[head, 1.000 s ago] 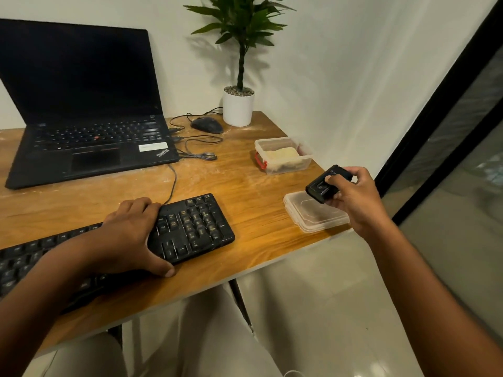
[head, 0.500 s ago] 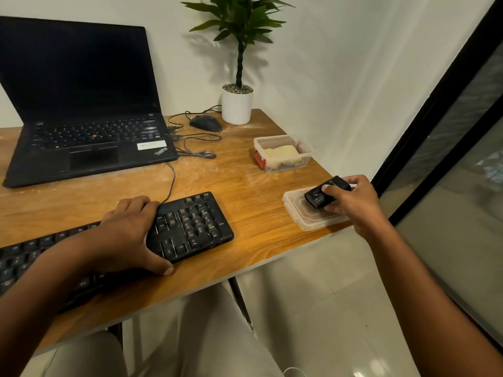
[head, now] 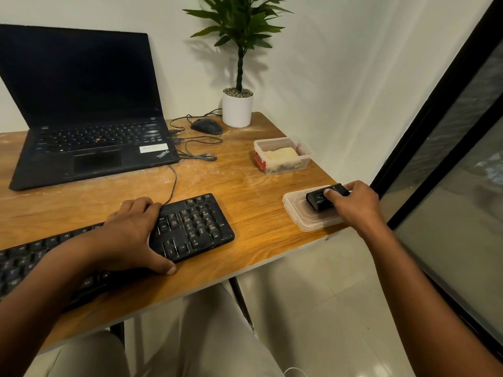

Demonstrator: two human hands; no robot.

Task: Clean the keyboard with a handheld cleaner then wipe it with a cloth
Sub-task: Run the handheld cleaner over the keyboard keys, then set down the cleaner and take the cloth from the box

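A black wired keyboard (head: 196,227) lies along the front of the wooden desk (head: 245,186). My left hand (head: 130,235) rests on it left of the number pad, fingers over the far edge and thumb at the near edge. My right hand (head: 353,205) grips a small black handheld cleaner (head: 319,201), which sits on a clear plastic lid (head: 302,216) at the desk's right front corner. A yellowish cloth (head: 280,155) lies folded inside an open clear container (head: 304,159) behind the lid.
An open black laptop (head: 89,137) stands at the back left. A black mouse (head: 206,126) with looped cables and a potted plant (head: 237,107) sit at the back. A dark glass door frame (head: 435,118) runs along the right, close to the desk's edge.
My right hand has lowered the handheld cleaner from above the desk's corner down onto the plastic lid. My left hand has stayed on the keyboard.
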